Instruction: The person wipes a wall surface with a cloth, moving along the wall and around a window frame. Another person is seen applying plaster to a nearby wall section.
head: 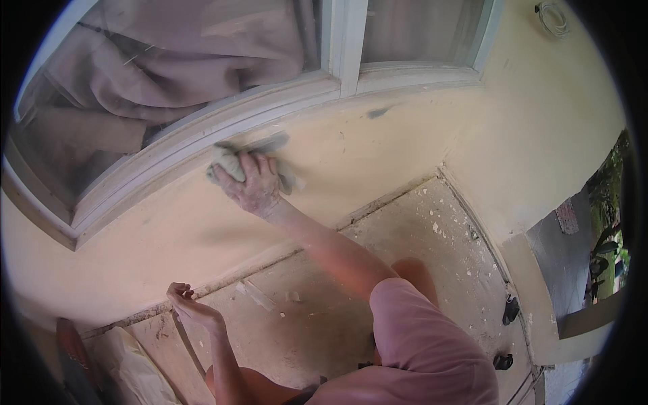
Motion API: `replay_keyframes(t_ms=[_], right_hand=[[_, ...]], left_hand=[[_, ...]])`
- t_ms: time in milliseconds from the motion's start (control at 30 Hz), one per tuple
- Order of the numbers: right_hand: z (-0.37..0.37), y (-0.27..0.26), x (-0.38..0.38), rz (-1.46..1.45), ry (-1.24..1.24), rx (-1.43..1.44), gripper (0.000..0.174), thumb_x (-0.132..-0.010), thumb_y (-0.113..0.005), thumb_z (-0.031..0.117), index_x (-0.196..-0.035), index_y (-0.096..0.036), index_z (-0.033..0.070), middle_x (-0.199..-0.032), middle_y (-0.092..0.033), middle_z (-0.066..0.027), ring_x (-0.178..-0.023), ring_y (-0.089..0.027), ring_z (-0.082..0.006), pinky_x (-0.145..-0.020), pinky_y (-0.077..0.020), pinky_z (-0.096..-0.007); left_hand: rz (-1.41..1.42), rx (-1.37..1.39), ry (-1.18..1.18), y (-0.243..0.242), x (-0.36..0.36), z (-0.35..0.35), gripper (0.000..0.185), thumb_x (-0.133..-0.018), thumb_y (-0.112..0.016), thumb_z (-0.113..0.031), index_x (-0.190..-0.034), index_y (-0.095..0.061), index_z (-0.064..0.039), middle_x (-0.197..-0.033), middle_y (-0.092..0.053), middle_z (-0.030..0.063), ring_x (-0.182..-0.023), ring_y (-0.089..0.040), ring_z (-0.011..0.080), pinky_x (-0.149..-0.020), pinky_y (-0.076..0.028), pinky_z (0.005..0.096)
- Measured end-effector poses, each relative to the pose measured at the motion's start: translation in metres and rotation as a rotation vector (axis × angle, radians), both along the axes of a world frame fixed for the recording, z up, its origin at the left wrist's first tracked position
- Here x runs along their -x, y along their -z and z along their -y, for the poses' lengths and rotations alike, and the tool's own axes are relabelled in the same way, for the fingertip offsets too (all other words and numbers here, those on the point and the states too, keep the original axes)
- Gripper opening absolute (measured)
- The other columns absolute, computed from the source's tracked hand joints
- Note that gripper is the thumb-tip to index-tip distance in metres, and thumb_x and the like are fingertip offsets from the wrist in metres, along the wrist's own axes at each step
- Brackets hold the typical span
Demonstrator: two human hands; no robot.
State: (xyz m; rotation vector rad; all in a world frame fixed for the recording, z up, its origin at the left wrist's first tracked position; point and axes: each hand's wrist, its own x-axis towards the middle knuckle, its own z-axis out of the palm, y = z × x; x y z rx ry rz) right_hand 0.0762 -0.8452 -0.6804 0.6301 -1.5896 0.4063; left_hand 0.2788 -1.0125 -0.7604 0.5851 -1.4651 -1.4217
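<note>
My right hand [255,185] is pressed to the cream wall [324,152] just below the window frame [202,119]. A pale grey-green cloth [228,163] is bunched under its fingers, and a loose end shows on the far side of the knuckles. Above the fingers a dark grey patch [273,143] marks the wall. Whitish dust coats the back of this hand. Lower down, near the foot of the wall, my left hand [195,306] hangs with loosely bent fingers. I see nothing held in it.
Paint flakes and debris lie on the concrete floor [324,309]. A pale crumpled sheet [134,367] is at the lower left. Two small black objects [510,310] sit by the right-hand wall. A coiled white cable [554,20] hangs on that wall. Curtains [243,61] show behind the glass.
</note>
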Motion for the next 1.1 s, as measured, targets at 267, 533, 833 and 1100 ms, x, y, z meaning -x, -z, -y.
replay_keyframes(t_ms=[267, 533, 833, 1100], right_hand=[[-0.153, -0.003, 0.086, -0.371, -0.032, -0.36, 0.04, -0.078, -0.065, 0.043, -0.115, -0.051, 0.044, -0.105, -0.048, 0.0028, -0.093, -0.049, -0.0188, -0.077, -0.0384, -0.0365], [-0.336, 0.022, 0.143, 0.026, 0.197, -0.2, 0.064, -0.061, -0.074, 0.039, -0.121, -0.05, 0.043, -0.117, -0.048, -0.0059, -0.098, -0.051, -0.0261, -0.079, -0.0401, -0.0439], [-0.48, 0.001, 0.198, -0.057, 0.41, 0.11, 0.053, -0.087, -0.057, 0.043, -0.132, -0.044, 0.018, -0.121, -0.045, -0.0187, -0.097, -0.052, -0.0356, -0.079, -0.0402, -0.0528], [-0.427, 0.015, 0.19, 0.619, 0.311, 1.65, 0.063, -0.1, -0.032, 0.046, -0.143, -0.019, 0.001, -0.116, -0.039, -0.0264, -0.108, -0.048, -0.0419, -0.088, -0.0414, -0.051]], left_hand=[[-0.084, 1.085, 0.198, -0.088, 0.051, -0.055, 0.028, -0.097, -0.043, -0.028, -0.094, -0.053, -0.002, -0.102, -0.047, 0.0126, -0.096, -0.046, 0.0259, -0.082, -0.035, 0.041], [0.091, 1.784, -0.169, -0.142, 0.165, -0.129, 0.047, -0.094, -0.052, -0.035, -0.136, -0.046, -0.013, -0.142, -0.043, 0.014, -0.125, -0.042, 0.0301, -0.101, -0.03, 0.0455], [0.051, 1.832, -0.519, -0.106, 0.213, -0.114, 0.065, -0.099, -0.021, -0.053, -0.142, -0.038, -0.008, -0.141, -0.045, 0.0199, -0.125, -0.049, 0.0307, -0.1, -0.034, 0.0423], [-0.03, 1.909, -0.505, -0.106, 0.214, -0.115, 0.067, -0.099, -0.023, -0.052, -0.142, -0.035, -0.003, -0.135, -0.049, 0.0226, -0.12, -0.052, 0.0309, -0.096, -0.036, 0.0435]])
